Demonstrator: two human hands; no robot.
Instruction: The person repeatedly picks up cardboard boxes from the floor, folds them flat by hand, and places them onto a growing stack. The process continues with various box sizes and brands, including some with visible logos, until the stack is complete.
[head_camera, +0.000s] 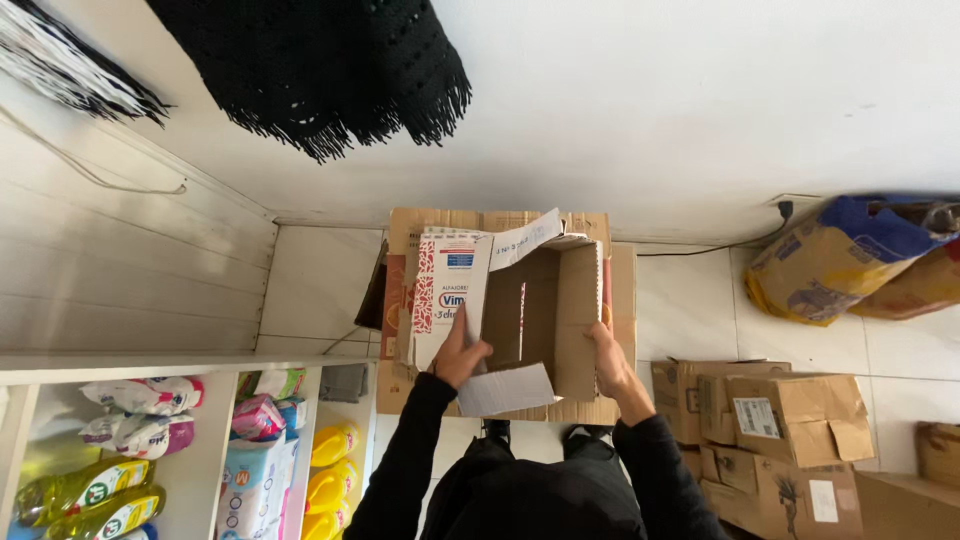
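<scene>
Head view, looking straight down: an open cardboard box (545, 320) sits on the floor in front of the person. The left hand (458, 355) presses a red-and-white carton (450, 295) against the box's left side, fingers closed on it. The right hand (606, 355) grips the box's right flap (578, 315). Shelves (215, 440) of bottles stand left, more cartons (790, 420) right.

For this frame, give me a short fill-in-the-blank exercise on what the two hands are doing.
1. Both hands hold an open box made of ____.
2. The left hand rests on the box's red-and-white printed ____.
3. The right hand grips the box's plain ____ side.
4. On the shelf at lower left lie bottles coloured ____.

Missing words: cardboard; flap; brown; yellow
</scene>
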